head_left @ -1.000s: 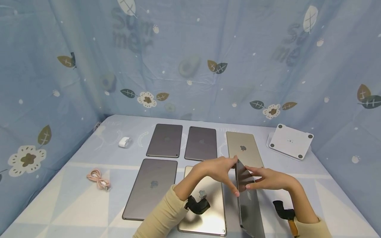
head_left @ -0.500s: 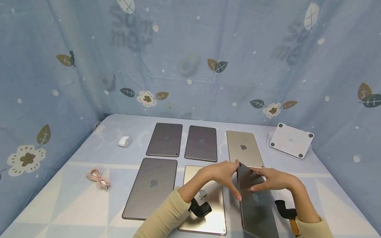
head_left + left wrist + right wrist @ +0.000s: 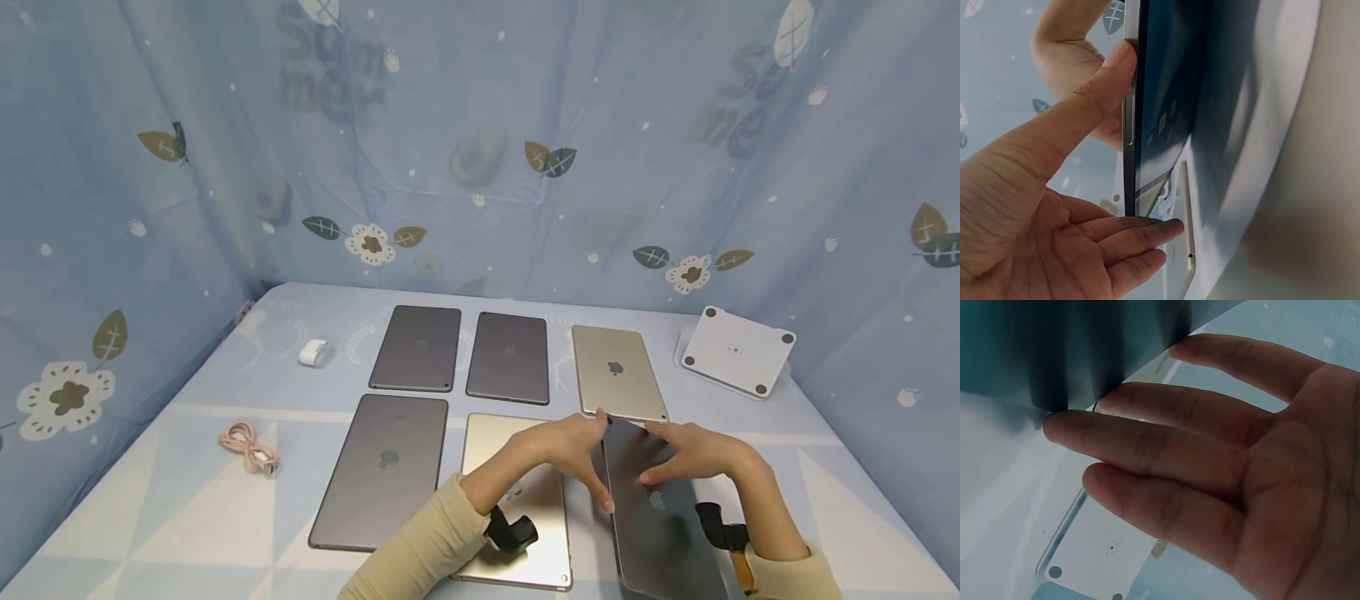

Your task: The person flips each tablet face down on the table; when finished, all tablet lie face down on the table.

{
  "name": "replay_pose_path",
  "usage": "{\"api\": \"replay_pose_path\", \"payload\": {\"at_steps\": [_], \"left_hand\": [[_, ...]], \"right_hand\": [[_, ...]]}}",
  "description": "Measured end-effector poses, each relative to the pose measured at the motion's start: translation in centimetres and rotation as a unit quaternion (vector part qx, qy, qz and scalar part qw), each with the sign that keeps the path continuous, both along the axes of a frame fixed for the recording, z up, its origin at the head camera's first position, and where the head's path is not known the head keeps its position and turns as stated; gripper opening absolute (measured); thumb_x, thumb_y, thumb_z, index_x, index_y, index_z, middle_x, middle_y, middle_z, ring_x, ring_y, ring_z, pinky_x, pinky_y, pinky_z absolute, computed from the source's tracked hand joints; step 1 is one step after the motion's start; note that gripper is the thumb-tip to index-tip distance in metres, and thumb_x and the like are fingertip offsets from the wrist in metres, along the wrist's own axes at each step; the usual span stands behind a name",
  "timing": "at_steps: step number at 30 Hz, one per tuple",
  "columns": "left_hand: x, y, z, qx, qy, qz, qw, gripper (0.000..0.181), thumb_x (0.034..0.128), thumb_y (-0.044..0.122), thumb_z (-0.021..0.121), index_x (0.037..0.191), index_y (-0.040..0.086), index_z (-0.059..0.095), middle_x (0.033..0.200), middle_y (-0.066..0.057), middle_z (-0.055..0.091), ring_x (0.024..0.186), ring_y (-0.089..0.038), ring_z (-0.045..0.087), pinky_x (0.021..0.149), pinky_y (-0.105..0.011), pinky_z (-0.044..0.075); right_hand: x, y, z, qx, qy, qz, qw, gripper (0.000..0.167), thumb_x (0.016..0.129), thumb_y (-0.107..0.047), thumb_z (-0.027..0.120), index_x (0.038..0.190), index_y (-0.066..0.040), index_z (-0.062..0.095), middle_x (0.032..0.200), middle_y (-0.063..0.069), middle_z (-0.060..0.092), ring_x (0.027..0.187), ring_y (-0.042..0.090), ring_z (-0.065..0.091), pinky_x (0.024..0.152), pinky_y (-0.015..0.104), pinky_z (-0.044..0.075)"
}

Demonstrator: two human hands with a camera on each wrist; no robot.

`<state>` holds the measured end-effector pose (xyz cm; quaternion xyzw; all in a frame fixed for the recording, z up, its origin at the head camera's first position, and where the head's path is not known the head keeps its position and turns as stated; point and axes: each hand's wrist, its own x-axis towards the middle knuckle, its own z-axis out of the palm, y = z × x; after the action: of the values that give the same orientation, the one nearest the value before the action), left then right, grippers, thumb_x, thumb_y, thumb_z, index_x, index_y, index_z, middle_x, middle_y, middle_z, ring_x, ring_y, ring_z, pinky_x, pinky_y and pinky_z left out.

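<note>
A dark grey tablet [image 3: 663, 533] stands tilted at the front right, its back with the logo turned upward. My left hand [image 3: 572, 446] holds its far left corner, thumb along the side edge and fingers at the far edge. My right hand [image 3: 701, 452] grips the far edge, thumb on the back. In the left wrist view, part of the tablet's screen [image 3: 1169, 94] is lit. The right wrist view shows my fingers [image 3: 1147, 440] stretched out, several tips at the tablet's edge; the thumb is hidden there. A gold tablet [image 3: 480, 442] lies partly under my left forearm.
Three grey tablets lie face down: one at front left [image 3: 378, 483], two farther back [image 3: 416, 346] [image 3: 510, 358]. Behind my hands lies another gold tablet [image 3: 618, 375]. A white stand [image 3: 738, 354] sits at back right. On the left are a white charger [image 3: 313, 352] and a pink cable [image 3: 249, 447].
The held tablet has swung from nearly on edge to a flatter tilt, its near end moving right and showing more of its back. Both hands have shifted slightly right with it.
</note>
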<state>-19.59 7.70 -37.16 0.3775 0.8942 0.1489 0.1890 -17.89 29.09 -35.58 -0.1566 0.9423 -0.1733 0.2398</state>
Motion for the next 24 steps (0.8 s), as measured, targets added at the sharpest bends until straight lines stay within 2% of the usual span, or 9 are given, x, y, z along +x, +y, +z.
{"api": "replay_pose_path", "payload": {"at_steps": [7,19,21,24], "left_hand": [[0.6,0.4,-0.3,-0.014,-0.002,0.012,0.9998,0.128,0.0618,0.054,0.085,0.152,-0.004,0.015,0.139,-0.008,0.054,0.127,-0.012,0.052,0.099,-0.020,0.045],[0.9,0.5,-0.9,-0.028,-0.006,0.026,0.9993,0.128,0.0597,0.054,0.087,0.152,-0.003,0.018,0.138,-0.008,0.056,0.125,-0.011,0.053,0.098,-0.021,0.046],[0.9,0.6,-1.0,-0.035,0.001,0.029,0.9990,0.128,0.0595,0.054,0.087,0.152,-0.003,0.018,0.137,-0.008,0.056,0.125,-0.011,0.053,0.098,-0.021,0.046],[1.1,0.7,-1.2,-0.042,0.028,0.039,0.9979,0.127,0.0594,0.051,0.088,0.150,-0.005,0.020,0.139,-0.010,0.055,0.126,-0.014,0.054,0.100,-0.022,0.046]], "right_hand": [[0.3,-0.2,0.0,0.035,0.006,-0.018,0.9992,0.093,0.078,-0.043,0.077,0.139,0.014,0.037,0.137,0.035,0.045,0.126,0.053,0.043,0.096,0.066,0.039],[0.5,-0.6,-0.2,0.054,0.008,-0.027,0.9982,0.091,0.076,-0.040,0.079,0.137,0.016,0.040,0.133,0.035,0.049,0.122,0.051,0.047,0.096,0.064,0.041],[0.4,-0.6,-0.2,0.058,0.009,-0.028,0.9979,0.089,0.076,-0.039,0.079,0.136,0.015,0.041,0.133,0.034,0.049,0.122,0.050,0.048,0.096,0.063,0.042],[0.3,-0.6,-0.2,0.064,0.014,-0.023,0.9976,0.084,0.077,-0.038,0.078,0.132,0.016,0.045,0.131,0.034,0.051,0.121,0.050,0.049,0.095,0.062,0.042]]}}
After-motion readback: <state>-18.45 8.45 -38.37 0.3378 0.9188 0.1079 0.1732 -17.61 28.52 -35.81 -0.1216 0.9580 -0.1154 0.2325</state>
